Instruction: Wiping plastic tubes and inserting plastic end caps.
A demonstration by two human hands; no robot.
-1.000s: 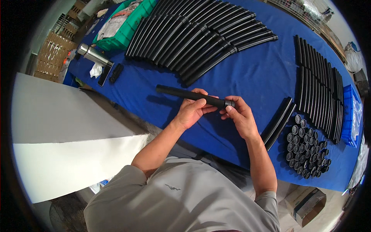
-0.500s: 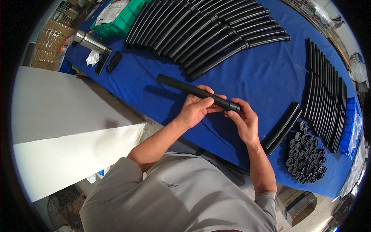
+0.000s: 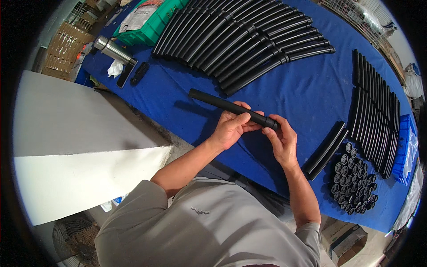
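A black tube (image 3: 218,102) slants above the blue cloth, its far end to the left. My left hand (image 3: 232,127) is closed round the tube right of its middle, thumb on top. At the tube's right end sits a black ringed cap (image 3: 271,123), pinched between the thumb and fingers of my right hand (image 3: 283,139). Part of the cap is hidden by those fingers. To the right of my right hand, two loose black tubes (image 3: 327,151) lie side by side on the cloth. Beyond them is a cluster of round black caps (image 3: 351,178).
Rows of black tubes with collars (image 3: 240,35) fan across the far side of the blue-covered table (image 3: 311,89). More plain tubes (image 3: 373,111) lie at right, beside a blue crate (image 3: 402,151). At left are a green crate (image 3: 144,29), a steel flask (image 3: 113,49) and a white block (image 3: 89,147).
The whole view has shifted slightly. Both hands keep hold of the same tube and cap, with little visible movement; my left hand sits a touch closer to the right one.
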